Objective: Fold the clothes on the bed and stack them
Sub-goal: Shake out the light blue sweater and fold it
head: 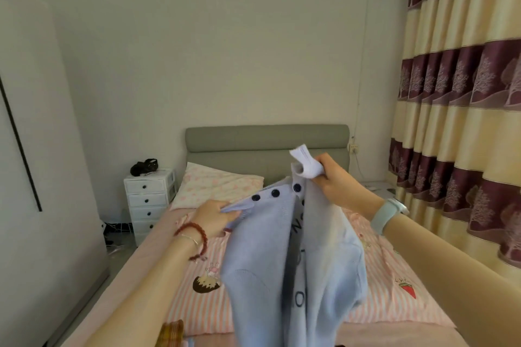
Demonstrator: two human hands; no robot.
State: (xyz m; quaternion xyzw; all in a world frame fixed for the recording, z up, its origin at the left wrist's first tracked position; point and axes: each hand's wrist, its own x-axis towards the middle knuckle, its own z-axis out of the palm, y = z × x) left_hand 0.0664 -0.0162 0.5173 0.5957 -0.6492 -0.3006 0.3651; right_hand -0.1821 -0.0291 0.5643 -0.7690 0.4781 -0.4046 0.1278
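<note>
The blue cardigan [293, 256] hangs between your two hands and screens the middle of the bed [197, 301]. To your left the striped sheet lies bare up to the pillow [217, 184]; a white drawer unit [148, 203] flanks that side. The curtain [462, 110] hems in the right.

the light blue cardigan [296, 262] ran off the bottom edge, so its hem could not be seen, and its lower folds were blurred. dark lettering on the garment inside it was mostly covered by the knit and unreadable. the cardigan hid the middle of the striped bed sheet [197, 304]. a yellowish checked cloth [170, 332] at the bottom edge was cut off. the dark item [144, 167] on the white drawer unit [148, 200] was too small to identify.
</note>
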